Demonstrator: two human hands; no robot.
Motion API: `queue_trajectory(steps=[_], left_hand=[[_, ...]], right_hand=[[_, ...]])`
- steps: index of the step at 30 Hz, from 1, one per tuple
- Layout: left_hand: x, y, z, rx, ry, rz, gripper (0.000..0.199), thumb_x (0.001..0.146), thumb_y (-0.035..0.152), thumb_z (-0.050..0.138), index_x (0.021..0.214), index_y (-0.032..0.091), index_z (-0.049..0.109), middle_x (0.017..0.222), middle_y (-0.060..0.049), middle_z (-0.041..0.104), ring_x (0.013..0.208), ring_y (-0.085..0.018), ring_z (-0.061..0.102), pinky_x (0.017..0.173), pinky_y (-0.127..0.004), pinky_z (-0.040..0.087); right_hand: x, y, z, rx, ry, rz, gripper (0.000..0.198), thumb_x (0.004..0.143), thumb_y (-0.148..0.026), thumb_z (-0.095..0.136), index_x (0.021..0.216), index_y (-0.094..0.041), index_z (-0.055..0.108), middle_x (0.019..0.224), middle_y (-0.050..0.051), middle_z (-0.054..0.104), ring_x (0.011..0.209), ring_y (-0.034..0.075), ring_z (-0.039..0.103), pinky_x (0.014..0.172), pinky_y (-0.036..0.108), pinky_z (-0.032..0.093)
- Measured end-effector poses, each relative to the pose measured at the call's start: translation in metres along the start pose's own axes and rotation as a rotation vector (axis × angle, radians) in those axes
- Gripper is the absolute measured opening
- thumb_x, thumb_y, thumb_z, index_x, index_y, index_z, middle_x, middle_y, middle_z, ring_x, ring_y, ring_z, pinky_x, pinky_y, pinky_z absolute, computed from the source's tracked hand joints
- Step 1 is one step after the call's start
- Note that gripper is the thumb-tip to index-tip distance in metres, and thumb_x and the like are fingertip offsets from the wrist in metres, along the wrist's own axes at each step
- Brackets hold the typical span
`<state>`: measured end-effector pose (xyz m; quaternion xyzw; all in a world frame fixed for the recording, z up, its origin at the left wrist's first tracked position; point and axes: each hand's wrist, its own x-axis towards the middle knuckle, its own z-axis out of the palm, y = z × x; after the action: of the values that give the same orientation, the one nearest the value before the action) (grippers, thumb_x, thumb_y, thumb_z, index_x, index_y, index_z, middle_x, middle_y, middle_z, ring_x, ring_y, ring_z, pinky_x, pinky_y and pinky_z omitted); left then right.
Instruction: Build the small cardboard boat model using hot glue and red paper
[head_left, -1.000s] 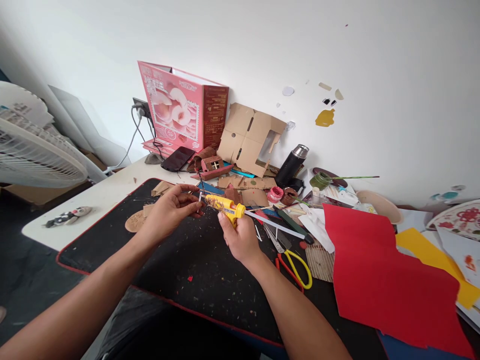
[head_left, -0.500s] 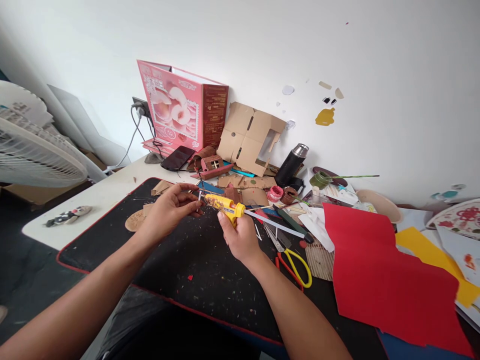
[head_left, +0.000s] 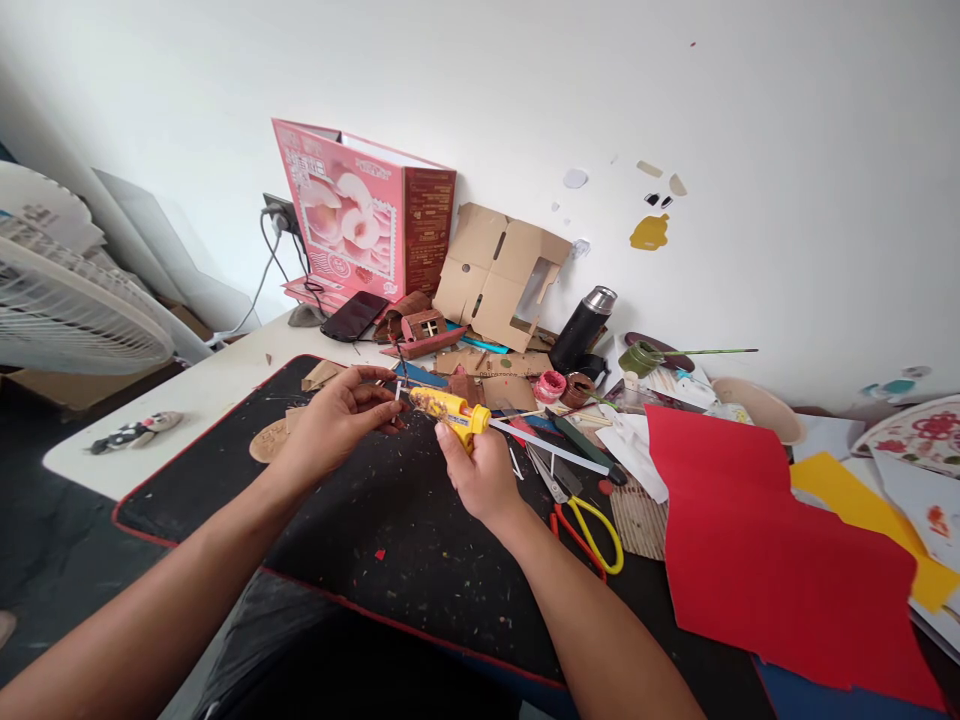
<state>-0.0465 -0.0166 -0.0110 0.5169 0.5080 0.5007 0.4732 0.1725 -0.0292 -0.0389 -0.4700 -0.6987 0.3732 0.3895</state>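
My right hand (head_left: 480, 475) grips a yellow glue gun (head_left: 450, 409), its nozzle pointing left and a white glue stick (head_left: 555, 455) sticking out behind it to the right. My left hand (head_left: 341, 420) pinches a small white strip (head_left: 397, 391) right at the nozzle tip. Both hands hover just above a black mat (head_left: 405, 545) speckled with scraps.
Yellow-and-red scissors (head_left: 585, 525) lie right of my right hand, beside red paper (head_left: 765, 550) and yellow paper (head_left: 862, 510). Behind stand a pink box (head_left: 352, 215), cut cardboard (head_left: 499, 270), a black flask (head_left: 583, 330), paint pots (head_left: 551, 386) and a phone (head_left: 355, 316). A fan (head_left: 67, 300) is at left.
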Motion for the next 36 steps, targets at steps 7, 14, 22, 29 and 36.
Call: queue_trajectory(steps=[7,14,22,29,36], left_hand=[[0.000,0.003,0.001,0.022,-0.003,0.000,0.062,0.073,0.052,0.091,0.118,0.021,0.062,0.093,-0.004,0.082,0.076,-0.024,0.079,0.071,-0.039,0.066],[-0.007,0.011,0.000,0.007,0.009,0.005,0.062,0.073,0.049,0.091,0.120,0.021,0.061,0.089,-0.001,0.079,0.073,-0.022,0.077,0.069,-0.037,0.064],[-0.003,0.029,-0.031,-0.112,0.137,0.050,0.062,0.069,0.037,0.098,0.116,0.019,0.062,0.082,0.001,0.078,0.071,-0.017,0.073,0.067,-0.029,0.060],[0.000,0.025,-0.050,-0.108,0.166,0.102,0.056,0.070,0.038,0.098,0.108,0.019,0.061,0.083,-0.002,0.079,0.073,-0.019,0.074,0.068,-0.032,0.058],[0.003,0.011,-0.046,-0.101,0.131,0.051,0.057,0.065,0.043,0.099,0.105,0.021,0.064,0.084,0.000,0.077,0.078,-0.020,0.074,0.070,-0.032,0.060]], right_hand=[[0.001,0.000,0.000,-0.017,0.019,-0.025,0.054,0.107,-0.063,0.050,0.068,-0.026,0.050,0.051,-0.001,0.051,0.056,0.019,0.060,0.056,0.028,0.042],[0.002,-0.001,0.000,-0.074,0.063,-0.097,0.046,0.107,-0.057,0.051,0.073,-0.026,0.050,0.059,-0.001,0.055,0.060,0.018,0.058,0.060,0.030,0.041],[-0.005,-0.009,0.004,-0.279,0.024,-0.157,0.035,0.106,-0.053,0.053,0.093,-0.023,0.066,0.080,0.006,0.075,0.071,0.022,0.071,0.066,0.030,0.045],[-0.001,-0.023,0.022,-0.738,-0.249,-0.263,0.022,0.101,-0.042,0.065,0.109,-0.021,0.070,0.097,0.006,0.083,0.080,0.024,0.078,0.063,0.030,0.042],[0.017,-0.037,0.029,-0.949,-0.331,-0.216,0.025,0.107,-0.040,0.061,0.117,-0.019,0.070,0.105,0.009,0.082,0.090,0.027,0.080,0.067,0.033,0.049]])
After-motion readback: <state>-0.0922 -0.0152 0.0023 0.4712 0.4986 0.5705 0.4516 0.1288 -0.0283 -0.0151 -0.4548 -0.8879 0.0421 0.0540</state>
